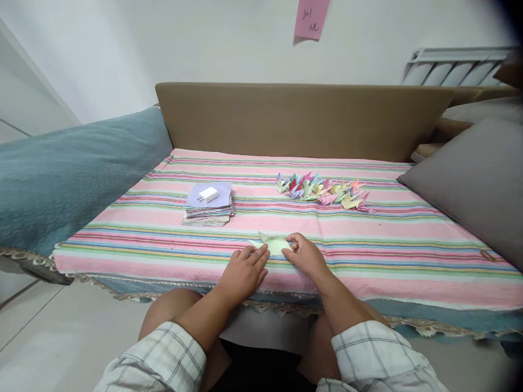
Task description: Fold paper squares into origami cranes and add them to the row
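A pale green sheet of origami paper (pixel 275 245), partly folded, lies on the striped cloth in front of me. One pointed flap stands up at its left end. My left hand (pixel 245 268) rests over the paper's left side, fingers stretched out and fingertips touching it. At the right end, my right hand (pixel 304 253) pinches the paper's edge between thumb and fingers. The fingertips cover parts of both ends. Beyond the left hand is a stack of square coloured paper (pixel 209 209), topped by a lilac sheet and a white charger plug (pixel 208 195).
Many folded paper cranes (pixel 322 191) in mixed colours sit grouped farther back on the striped cloth (pixel 151 239). A grey cushion (pixel 474 179) leans at the right. A brown backrest (pixel 302 120) stands behind, and a blue covered armrest (pixel 85 169) bounds the left.
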Action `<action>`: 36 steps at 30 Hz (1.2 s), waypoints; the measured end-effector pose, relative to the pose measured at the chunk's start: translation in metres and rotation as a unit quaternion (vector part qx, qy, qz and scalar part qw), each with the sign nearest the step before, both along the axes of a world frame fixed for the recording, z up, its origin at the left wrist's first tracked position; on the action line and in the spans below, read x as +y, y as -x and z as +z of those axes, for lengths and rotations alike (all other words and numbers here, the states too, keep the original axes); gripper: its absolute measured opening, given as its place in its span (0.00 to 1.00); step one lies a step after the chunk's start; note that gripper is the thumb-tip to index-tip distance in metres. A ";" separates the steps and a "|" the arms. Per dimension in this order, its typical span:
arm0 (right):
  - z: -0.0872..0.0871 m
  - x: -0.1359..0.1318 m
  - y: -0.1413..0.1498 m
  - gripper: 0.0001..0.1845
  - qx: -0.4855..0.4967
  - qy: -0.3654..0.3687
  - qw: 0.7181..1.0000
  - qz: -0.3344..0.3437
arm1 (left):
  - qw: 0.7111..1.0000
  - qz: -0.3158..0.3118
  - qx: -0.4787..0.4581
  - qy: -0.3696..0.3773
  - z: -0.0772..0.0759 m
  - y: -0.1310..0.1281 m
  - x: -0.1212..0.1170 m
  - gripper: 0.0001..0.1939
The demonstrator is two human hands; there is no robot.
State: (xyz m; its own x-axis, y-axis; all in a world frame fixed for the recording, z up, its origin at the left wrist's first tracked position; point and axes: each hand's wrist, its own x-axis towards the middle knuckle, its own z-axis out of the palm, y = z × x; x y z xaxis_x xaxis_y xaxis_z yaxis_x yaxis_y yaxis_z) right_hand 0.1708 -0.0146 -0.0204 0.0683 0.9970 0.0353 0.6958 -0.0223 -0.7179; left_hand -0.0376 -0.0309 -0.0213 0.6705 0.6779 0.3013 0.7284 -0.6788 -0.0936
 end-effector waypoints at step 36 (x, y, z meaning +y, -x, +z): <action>0.008 -0.020 0.001 0.24 0.036 -0.137 0.969 0.202 | 0.995 -0.011 -0.091 -0.025 -0.009 -0.003 0.024 0.14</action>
State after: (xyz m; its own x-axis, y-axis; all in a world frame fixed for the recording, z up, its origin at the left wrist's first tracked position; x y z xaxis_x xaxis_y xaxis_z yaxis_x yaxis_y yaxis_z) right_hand 0.1696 -0.0346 -0.0120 -0.3140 0.8966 0.3124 0.5562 0.4403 -0.7048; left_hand -0.0342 -0.0067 -0.0304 0.6162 0.6442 0.4531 0.7211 -0.6928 0.0044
